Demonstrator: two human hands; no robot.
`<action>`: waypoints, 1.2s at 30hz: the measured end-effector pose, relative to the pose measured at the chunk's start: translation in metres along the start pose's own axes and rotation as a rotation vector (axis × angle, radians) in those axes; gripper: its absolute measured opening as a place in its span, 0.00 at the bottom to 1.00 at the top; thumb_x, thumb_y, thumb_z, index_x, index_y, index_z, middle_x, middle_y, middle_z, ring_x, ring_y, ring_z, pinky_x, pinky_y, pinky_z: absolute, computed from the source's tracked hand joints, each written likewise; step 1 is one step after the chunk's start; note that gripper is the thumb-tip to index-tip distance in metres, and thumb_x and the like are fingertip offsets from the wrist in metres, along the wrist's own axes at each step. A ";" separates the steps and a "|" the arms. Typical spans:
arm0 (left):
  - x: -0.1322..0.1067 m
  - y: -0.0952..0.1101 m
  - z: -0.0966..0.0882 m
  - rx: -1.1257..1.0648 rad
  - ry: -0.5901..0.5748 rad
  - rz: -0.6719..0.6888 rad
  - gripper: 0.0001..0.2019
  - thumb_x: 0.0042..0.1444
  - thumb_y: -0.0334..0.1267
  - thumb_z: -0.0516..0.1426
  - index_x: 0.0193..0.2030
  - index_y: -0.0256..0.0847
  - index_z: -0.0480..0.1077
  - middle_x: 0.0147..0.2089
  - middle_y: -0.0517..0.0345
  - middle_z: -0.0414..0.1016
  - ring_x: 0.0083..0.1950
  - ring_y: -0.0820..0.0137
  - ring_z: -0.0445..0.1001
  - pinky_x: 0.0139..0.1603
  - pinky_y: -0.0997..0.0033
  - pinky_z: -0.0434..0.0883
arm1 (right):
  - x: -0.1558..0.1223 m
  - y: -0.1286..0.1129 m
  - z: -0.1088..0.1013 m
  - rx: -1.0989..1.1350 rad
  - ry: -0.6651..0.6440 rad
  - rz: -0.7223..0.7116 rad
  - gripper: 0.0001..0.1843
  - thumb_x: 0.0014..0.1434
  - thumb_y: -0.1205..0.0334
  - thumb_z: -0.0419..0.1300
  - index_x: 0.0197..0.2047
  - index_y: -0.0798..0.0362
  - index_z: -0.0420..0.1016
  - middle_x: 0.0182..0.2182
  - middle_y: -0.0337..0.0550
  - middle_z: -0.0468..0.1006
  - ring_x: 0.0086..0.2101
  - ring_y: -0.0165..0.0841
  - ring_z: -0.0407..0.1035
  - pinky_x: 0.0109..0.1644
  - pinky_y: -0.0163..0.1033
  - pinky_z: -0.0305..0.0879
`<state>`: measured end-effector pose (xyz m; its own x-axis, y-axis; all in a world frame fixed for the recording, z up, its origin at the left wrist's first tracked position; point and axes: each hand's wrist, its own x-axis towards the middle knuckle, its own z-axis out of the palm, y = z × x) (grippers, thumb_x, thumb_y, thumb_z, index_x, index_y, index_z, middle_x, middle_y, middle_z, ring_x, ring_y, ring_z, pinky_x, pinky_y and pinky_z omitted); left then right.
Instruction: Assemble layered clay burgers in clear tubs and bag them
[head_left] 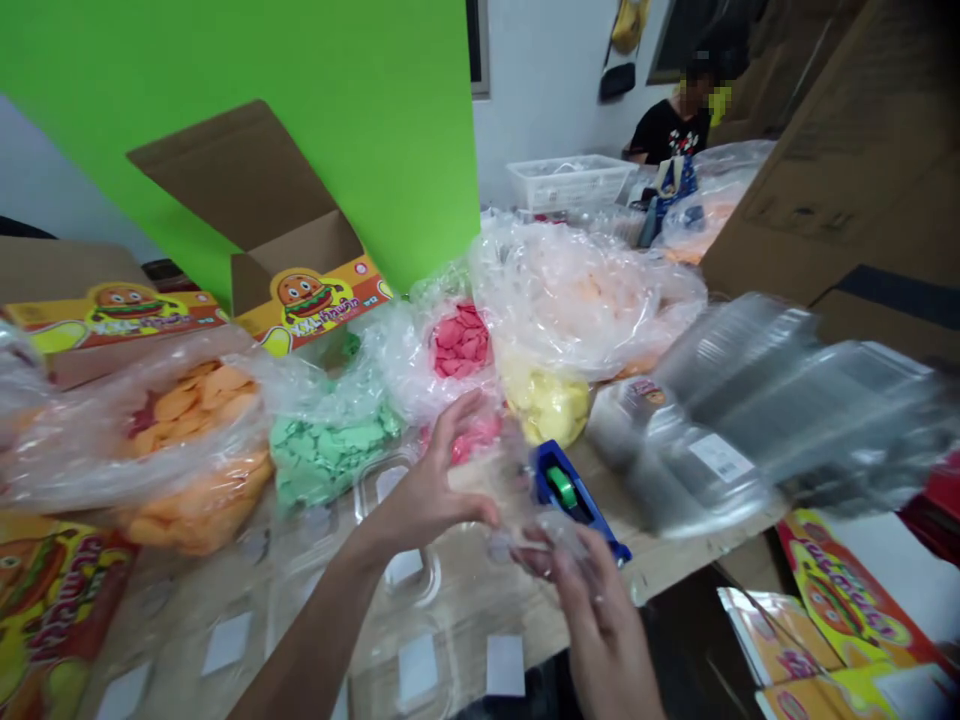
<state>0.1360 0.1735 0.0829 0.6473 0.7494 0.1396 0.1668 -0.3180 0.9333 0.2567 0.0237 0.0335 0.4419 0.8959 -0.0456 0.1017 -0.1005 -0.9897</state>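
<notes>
1. left hand (431,490): raised over the middle of the table (675,565). fingers curved and apart, thumb pointing right. it lies against the left edge of a clear container (514,485). whether it clamps the container cannot be told, as the plastic is transparent and blurred.

2. right hand (600,620): lower and to the right of the left hand. fingertips (547,555) are drawn together on the near right edge of the clear container.

3. clear container: held between the two hands, above the table top and just in front of the tape dispenser (574,495).

4. tape dispenser: blue, with a green roll. it stands on the table, just behind the right hand's fingertips.

5. surroundings:
- flat clear trays (405,570) with white labels lie on the table under the left forearm.
- open plastic bags stand behind the hands: orange pieces (187,420) at left, green pieces (330,450) next, pink pieces (457,340) in the middle, yellow pieces (547,405) to the right.
- a blurred stack of clear containers (750,410) lies on the right of the table.
- an open printed box (300,270) stands behind the bags, in front of a green board (300,80).
- a white basket (570,180) and a seated person (675,125) in a black shirt are at the far end.
</notes>
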 end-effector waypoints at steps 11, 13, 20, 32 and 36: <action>0.001 -0.077 0.014 0.589 0.069 0.004 0.22 0.56 0.29 0.47 0.59 0.42 0.57 0.51 0.48 0.65 0.51 0.65 0.67 0.51 0.58 0.66 | -0.023 0.073 0.023 -0.719 0.006 -0.430 0.22 0.56 0.64 0.53 0.55 0.49 0.63 0.57 0.55 0.58 0.53 0.46 0.59 0.48 0.50 0.66; -0.007 -0.073 0.018 0.644 0.144 0.000 0.21 0.57 0.30 0.46 0.59 0.39 0.58 0.56 0.43 0.61 0.57 0.60 0.61 0.55 0.50 0.60 | -0.022 0.088 0.026 -0.819 -0.069 -0.466 0.18 0.56 0.67 0.52 0.50 0.52 0.69 0.55 0.57 0.61 0.51 0.45 0.63 0.46 0.46 0.69; -0.070 -0.049 0.027 0.875 -0.001 0.221 0.11 0.57 0.38 0.51 0.46 0.41 0.68 0.49 0.54 0.72 0.57 0.60 0.62 0.62 0.44 0.48 | 0.004 0.067 0.031 -0.868 -0.022 -0.539 0.19 0.57 0.70 0.49 0.51 0.50 0.68 0.53 0.51 0.66 0.51 0.39 0.63 0.49 0.44 0.66; -0.089 -0.082 0.038 1.086 -0.109 0.143 0.08 0.51 0.38 0.56 0.39 0.44 0.70 0.38 0.56 0.73 0.45 0.61 0.71 0.59 0.44 0.53 | 0.026 0.051 -0.039 -1.282 0.254 -0.246 0.34 0.53 0.61 0.57 0.62 0.57 0.51 0.37 0.51 0.72 0.34 0.43 0.68 0.37 0.46 0.67; -0.091 -0.088 0.035 1.115 -0.110 0.157 0.09 0.52 0.37 0.55 0.41 0.45 0.70 0.39 0.56 0.74 0.45 0.61 0.70 0.59 0.45 0.50 | 0.025 0.049 -0.048 -1.321 0.376 -0.233 0.32 0.56 0.60 0.55 0.61 0.58 0.51 0.38 0.53 0.71 0.35 0.44 0.67 0.37 0.47 0.67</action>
<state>0.0886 0.1134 -0.0239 0.7725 0.6175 0.1481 0.6122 -0.7862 0.0841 0.3158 0.0207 -0.0096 0.4871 0.8011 0.3478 0.8689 -0.4847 -0.1003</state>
